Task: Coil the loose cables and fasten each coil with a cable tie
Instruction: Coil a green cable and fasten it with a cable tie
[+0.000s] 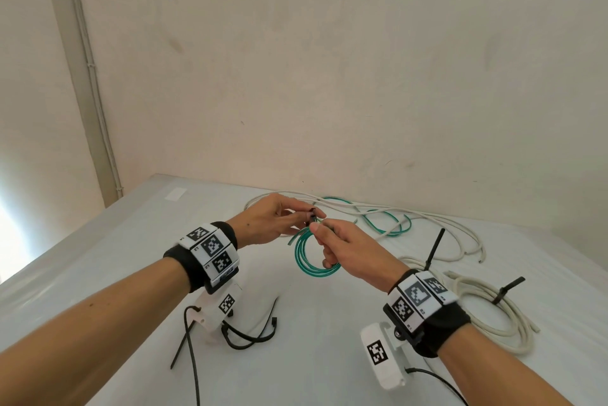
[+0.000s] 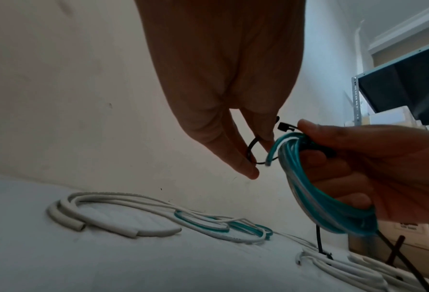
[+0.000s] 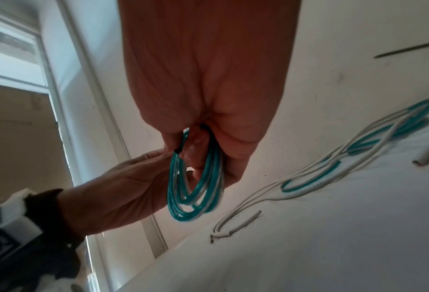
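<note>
Gripping the light, springy green coil (image 1: 307,256), right hand (image 1: 353,252) clamps the loops; left hand (image 1: 268,220) pinches the thin, bendy black cable tie (image 2: 252,152).

The head view looks forward and down from above and behind the grip, taking in both forearms. Each wrist view looks close along its own palm from below, facing the wall. All three share the green coil (image 1: 307,257) held between the hands.

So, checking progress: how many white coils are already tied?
2, both on the table: one white coil partly hidden behind the right hand, a larger white coil further right.
</note>
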